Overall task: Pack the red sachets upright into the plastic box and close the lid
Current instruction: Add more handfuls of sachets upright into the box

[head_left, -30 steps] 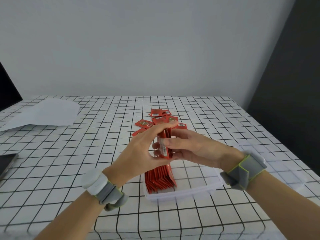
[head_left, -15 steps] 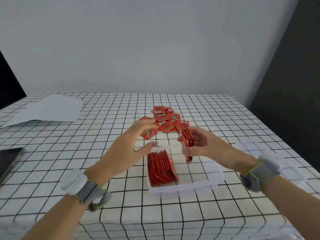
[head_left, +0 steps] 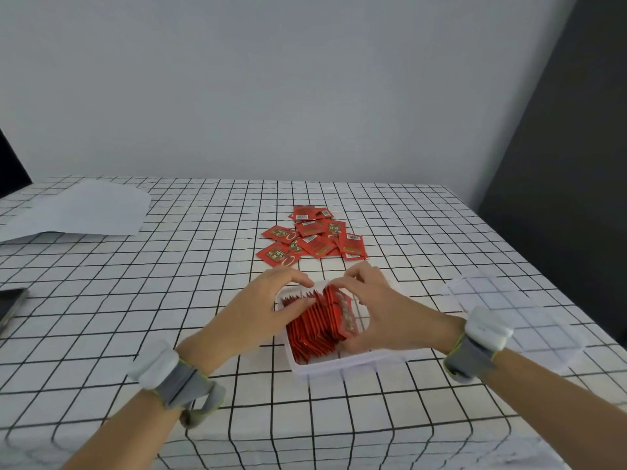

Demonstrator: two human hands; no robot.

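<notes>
A clear plastic box [head_left: 342,367] stands near the table's front edge. Its left part holds a row of red sachets [head_left: 314,329] standing on edge. My right hand [head_left: 380,313] is inside the box, shut on a small bundle of sachets [head_left: 344,313] pressed against the right end of that row. My left hand [head_left: 261,308] rests on the row's left side, fingers spread over the tops. Behind the box lies a loose pile of red sachets [head_left: 314,237], flat on the cloth. The clear lid [head_left: 515,313] lies to the right of the box.
A black-and-white checked cloth [head_left: 169,300] covers the table. White paper [head_left: 81,212] lies at the far left. A dark flat device [head_left: 10,307] sits at the left edge. The table's right edge drops off beyond the lid.
My right hand has lowered its bundle of sachets into the box against the row. My left hand has come down from above the box onto the row.
</notes>
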